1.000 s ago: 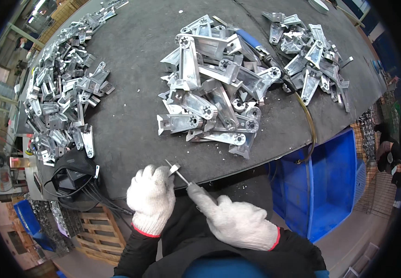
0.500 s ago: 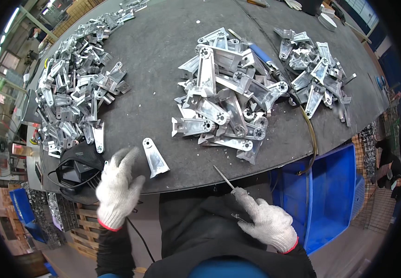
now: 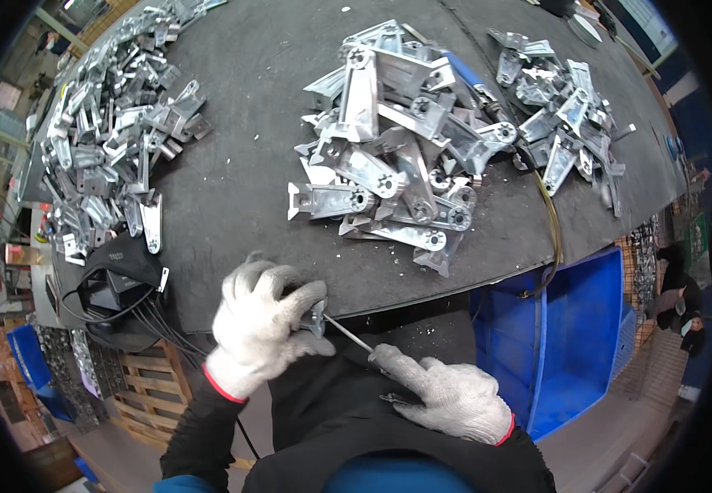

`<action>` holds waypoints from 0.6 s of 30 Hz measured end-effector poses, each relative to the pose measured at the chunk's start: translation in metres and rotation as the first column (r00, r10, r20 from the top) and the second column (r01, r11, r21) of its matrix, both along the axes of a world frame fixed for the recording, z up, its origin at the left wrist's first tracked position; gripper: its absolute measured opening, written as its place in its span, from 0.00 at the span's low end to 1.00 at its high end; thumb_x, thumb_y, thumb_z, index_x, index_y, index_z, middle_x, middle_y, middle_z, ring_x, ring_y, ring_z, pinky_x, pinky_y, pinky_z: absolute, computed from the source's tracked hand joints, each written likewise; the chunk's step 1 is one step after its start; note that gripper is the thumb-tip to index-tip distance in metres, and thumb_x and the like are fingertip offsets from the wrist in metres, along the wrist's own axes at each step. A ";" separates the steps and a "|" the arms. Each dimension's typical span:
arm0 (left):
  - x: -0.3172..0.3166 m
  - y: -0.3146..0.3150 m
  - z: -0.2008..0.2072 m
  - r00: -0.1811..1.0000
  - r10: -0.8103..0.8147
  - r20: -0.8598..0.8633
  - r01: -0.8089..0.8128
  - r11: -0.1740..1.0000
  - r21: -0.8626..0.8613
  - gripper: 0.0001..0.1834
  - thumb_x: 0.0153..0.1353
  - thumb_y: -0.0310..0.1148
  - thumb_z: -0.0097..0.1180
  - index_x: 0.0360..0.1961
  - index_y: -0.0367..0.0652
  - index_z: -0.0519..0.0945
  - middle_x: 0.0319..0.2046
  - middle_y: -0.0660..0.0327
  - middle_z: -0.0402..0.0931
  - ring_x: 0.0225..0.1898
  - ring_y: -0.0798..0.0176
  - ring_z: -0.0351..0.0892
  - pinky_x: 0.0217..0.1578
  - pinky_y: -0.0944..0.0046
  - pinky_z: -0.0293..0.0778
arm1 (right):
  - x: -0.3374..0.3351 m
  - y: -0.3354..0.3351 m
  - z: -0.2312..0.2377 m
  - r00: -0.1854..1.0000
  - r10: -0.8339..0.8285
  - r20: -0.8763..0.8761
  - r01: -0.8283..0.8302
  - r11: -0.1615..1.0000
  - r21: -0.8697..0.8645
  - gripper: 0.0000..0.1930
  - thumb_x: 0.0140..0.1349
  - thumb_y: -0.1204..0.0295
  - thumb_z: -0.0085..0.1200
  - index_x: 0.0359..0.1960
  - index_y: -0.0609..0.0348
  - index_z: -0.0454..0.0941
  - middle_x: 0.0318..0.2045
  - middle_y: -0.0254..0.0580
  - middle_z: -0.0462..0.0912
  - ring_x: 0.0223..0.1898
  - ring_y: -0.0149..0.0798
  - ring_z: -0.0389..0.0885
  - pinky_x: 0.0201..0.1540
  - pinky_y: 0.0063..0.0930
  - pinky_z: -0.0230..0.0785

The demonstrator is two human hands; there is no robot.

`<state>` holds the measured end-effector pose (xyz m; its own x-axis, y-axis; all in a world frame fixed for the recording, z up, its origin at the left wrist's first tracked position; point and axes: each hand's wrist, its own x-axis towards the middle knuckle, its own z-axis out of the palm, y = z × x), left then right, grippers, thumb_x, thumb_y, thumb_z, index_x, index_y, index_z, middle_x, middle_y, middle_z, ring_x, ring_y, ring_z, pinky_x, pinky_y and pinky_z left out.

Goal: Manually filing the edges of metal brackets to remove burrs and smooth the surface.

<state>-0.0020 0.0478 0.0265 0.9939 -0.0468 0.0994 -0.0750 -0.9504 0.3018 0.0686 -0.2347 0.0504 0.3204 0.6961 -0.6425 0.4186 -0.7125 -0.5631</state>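
Your white-gloved left hand (image 3: 259,322) grips a silver metal bracket (image 3: 315,319) at the near edge of the dark-grey table (image 3: 245,181); brace it firmly, clear of the slim metal rod (image 3: 348,334) your white-gloved right hand (image 3: 456,398) grips, short of that edge.

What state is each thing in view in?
Bracket: held, partly hidden
Tool: tip at bracket, contact unclear
Left hand: gloved, closed on bracket
Right hand: gloved, gripping tool
Middle pile: heaped
Left pile: heaped, strung out
Right pile: heaped
Blue bin: open-topped

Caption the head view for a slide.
Gloved left hand holds a metal part; gloved right hand points a thin tool toward it.
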 end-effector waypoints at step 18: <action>0.021 0.026 -0.029 0.967 -0.253 -0.027 0.244 0.953 -0.182 0.30 0.45 0.52 0.73 0.54 0.68 0.86 0.51 0.76 0.80 0.59 0.54 0.75 0.66 0.43 0.70 | 0.030 0.031 -0.018 0.961 -0.085 -0.261 0.066 0.995 -0.081 0.45 0.60 0.60 0.71 0.78 0.49 0.61 0.52 0.50 0.88 0.44 0.53 0.90 0.47 0.42 0.82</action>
